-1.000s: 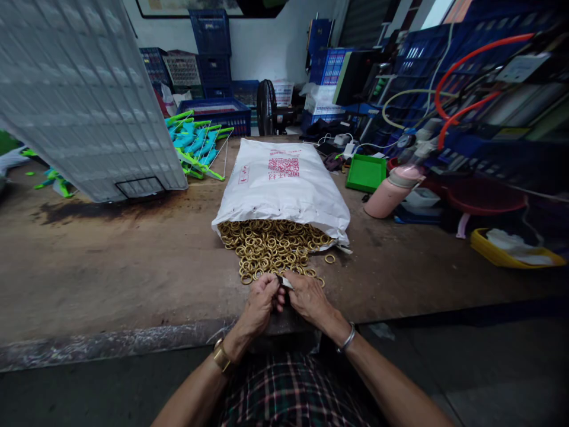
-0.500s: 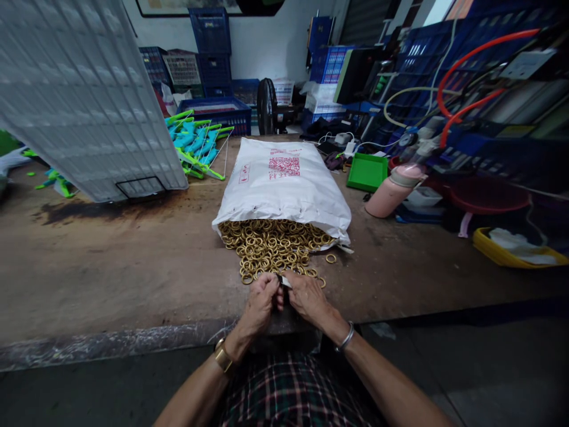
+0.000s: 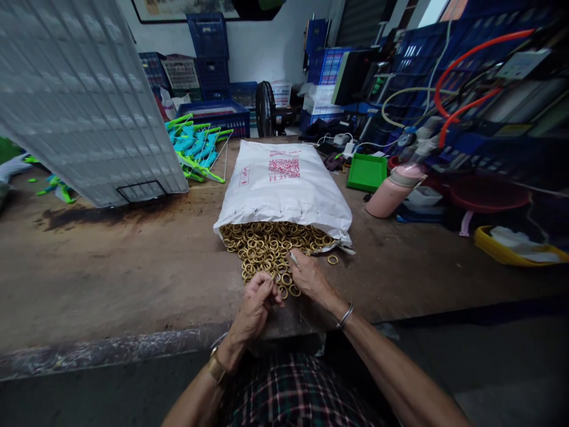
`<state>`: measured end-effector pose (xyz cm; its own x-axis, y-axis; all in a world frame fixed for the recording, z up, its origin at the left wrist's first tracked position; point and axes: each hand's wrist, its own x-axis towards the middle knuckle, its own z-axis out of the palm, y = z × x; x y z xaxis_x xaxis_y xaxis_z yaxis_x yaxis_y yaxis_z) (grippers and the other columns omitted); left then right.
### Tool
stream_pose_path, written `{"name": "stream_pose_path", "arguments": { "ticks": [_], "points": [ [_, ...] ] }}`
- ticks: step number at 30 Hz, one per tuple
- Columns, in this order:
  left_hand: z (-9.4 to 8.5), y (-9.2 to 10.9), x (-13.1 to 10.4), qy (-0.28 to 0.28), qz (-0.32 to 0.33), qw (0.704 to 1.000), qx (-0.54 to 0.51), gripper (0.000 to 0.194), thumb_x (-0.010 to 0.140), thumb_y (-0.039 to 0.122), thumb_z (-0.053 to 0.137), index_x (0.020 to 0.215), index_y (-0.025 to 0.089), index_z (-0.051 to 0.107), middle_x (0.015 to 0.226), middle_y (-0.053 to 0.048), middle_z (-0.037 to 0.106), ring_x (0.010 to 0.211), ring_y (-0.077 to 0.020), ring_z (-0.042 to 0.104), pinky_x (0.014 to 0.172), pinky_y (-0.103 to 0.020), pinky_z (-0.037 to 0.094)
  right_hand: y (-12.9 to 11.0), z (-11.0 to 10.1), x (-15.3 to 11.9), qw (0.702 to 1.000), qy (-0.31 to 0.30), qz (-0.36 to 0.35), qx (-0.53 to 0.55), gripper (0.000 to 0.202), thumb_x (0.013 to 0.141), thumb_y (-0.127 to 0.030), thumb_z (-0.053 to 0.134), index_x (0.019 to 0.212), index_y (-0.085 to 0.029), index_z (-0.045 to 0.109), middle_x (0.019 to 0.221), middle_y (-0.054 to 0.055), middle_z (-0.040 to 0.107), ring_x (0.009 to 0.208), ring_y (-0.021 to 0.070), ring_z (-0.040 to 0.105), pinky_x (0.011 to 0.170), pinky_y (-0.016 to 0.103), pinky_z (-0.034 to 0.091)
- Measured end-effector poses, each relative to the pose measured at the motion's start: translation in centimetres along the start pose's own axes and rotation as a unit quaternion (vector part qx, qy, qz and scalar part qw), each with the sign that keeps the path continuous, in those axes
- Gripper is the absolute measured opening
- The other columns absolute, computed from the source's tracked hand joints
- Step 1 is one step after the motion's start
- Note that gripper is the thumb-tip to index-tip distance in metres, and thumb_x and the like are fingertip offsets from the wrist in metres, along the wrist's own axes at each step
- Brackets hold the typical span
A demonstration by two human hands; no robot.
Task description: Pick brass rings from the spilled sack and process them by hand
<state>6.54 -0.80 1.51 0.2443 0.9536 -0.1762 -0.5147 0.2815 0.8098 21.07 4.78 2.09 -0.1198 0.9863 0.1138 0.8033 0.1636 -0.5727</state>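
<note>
- The right hand (image 3: 306, 274) reaches forward onto the heap of brass rings (image 3: 271, 249) that spills from the open mouth of the white sack (image 3: 282, 184) lying on the bench (image 3: 111, 267); its fingers are curled down among the rings, with a small pale piece (image 3: 293, 257) pinched at the fingertips (what it is cannot be told).
- The left hand (image 3: 255, 305) sits nearer the body at the bench edge, its grip clenched loosely; whether it holds a ring or some small part is hidden by the fingers.
- Judged from this, the step in hand is picking a ring from the pile.
- The next move calls for singling out one ring from the tangled heap without dragging neighbours off the bench, then bringing it to the left hand.
- One stray ring (image 3: 332, 260) lies apart, just right of the sack's mouth.
- A pink bottle (image 3: 393, 193) and a green tray (image 3: 366, 172) stand well off to the right.
</note>
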Motion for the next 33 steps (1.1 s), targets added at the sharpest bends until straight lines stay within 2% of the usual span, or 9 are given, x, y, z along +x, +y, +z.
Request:
{"name": "stream_pose_path", "arguments": {
  "ticks": [4,8,10,11,13,17,20,24,33],
  "points": [
    [-0.6,0.9,0.7,-0.016,-0.036,0.997,-0.069,0.024,0.074,0.036,0.062,0.077,0.018,0.047,0.066,0.003,0.050,0.056,-0.0085,0.050,0.051,-0.021,0.042,-0.9,1.0,-0.6,0.975,-0.048,0.046,0.211,0.025,0.084,-0.031,0.037,0.070,-0.018,0.053,0.060,-0.001,0.053,0.055,0.0108,0.047,0.053,0.022,0.033],
    [-0.7,0.7,0.8,-0.024,-0.056,0.993,-0.105,0.023,0.075,0.035,0.062,0.076,0.017,0.047,0.065,0.003,0.050,0.054,-0.0085,0.049,0.047,-0.020,0.042,-1.9,2.3,-1.9,0.885,-0.180,0.092,0.419,0.031,0.084,-0.041,0.036,0.067,-0.018,0.049,0.053,-0.003,0.052,0.048,0.0106,0.049,0.049,0.022,0.038],
    [-0.6,0.6,0.8,-0.023,-0.065,0.991,-0.116,0.025,0.075,0.038,0.061,0.076,0.018,0.046,0.064,0.003,0.050,0.052,-0.0085,0.049,0.045,-0.020,0.041,-2.1,2.8,-2.2,0.845,-0.212,0.120,0.476,0.032,0.084,-0.044,0.035,0.067,-0.019,0.048,0.049,-0.004,0.050,0.043,0.0104,0.048,0.045,0.022,0.037],
    [-0.5,0.5,0.8,-0.019,-0.068,0.991,-0.117,0.026,0.075,0.040,0.060,0.075,0.018,0.047,0.063,0.003,0.051,0.051,-0.0085,0.049,0.044,-0.020,0.040,-2.1,2.9,-2.3,0.841,-0.212,0.124,0.482,0.032,0.083,-0.044,0.036,0.068,-0.019,0.048,0.049,-0.004,0.050,0.043,0.0103,0.048,0.044,0.021,0.037],
    [-0.6,0.4,0.9,0.001,-0.074,0.991,-0.111,0.027,0.075,0.041,0.060,0.076,0.017,0.049,0.062,0.002,0.052,0.049,-0.0081,0.049,0.042,-0.019,0.039,-1.8,2.9,-2.1,0.862,-0.184,0.118,0.457,0.027,0.081,-0.041,0.041,0.069,-0.018,0.050,0.052,-0.004,0.051,0.046,0.0099,0.048,0.047,0.021,0.037],
    [-1.1,0.4,1.1,0.070,-0.097,0.988,-0.100,0.028,0.069,0.036,0.067,0.076,0.015,0.051,0.061,0.001,0.055,0.049,-0.0072,0.049,0.041,-0.017,0.038,-1.0,2.4,-1.5,0.935,-0.070,0.083,0.337,0.021,0.078,-0.035,0.045,0.069,-0.017,0.053,0.057,-0.004,0.048,0.053,0.0093,0.043,0.051,0.021,0.034],
    [-1.5,0.3,1.1,0.097,-0.101,0.984,-0.110,0.026,0.066,0.032,0.069,0.072,0.015,0.049,0.062,0.001,0.057,0.050,-0.0073,0.051,0.042,-0.016,0.038,-0.8,1.9,-1.5,0.959,-0.028,0.049,0.279,0.024,0.079,-0.035,0.044,0.066,-0.017,0.052,0.057,-0.004,0.043,0.055,0.0099,0.038,0.052,0.022,0.031],
    [-1.8,0.1,1.1,0.093,-0.100,0.983,-0.121,0.025,0.065,0.027,0.070,0.069,0.016,0.049,0.062,0.002,0.056,0.052,-0.0075,0.051,0.042,-0.016,0.038,-1.1,1.7,-1.8,0.958,-0.032,0.020,0.283,0.023,0.080,-0.035,0.042,0.066,-0.018,0.051,0.060,-0.003,0.044,0.057,0.0107,0.039,0.055,0.023,0.032],
    [-2.0,0.3,1.4,0.097,-0.132,0.977,-0.136,0.018,0.063,0.018,0.068,0.069,0.014,0.052,0.058,0.002,0.055,0.048,-0.0068,0.050,0.041,-0.016,0.038,-0.6,2.5,-1.8,0.934,-0.086,0.044,0.343,0.021,0.080,-0.034,0.043,0.066,-0.018,0.048,0.057,-0.005,0.040,0.053,0.0089,0.035,0.050,0.021,0.030]
  ]
}}
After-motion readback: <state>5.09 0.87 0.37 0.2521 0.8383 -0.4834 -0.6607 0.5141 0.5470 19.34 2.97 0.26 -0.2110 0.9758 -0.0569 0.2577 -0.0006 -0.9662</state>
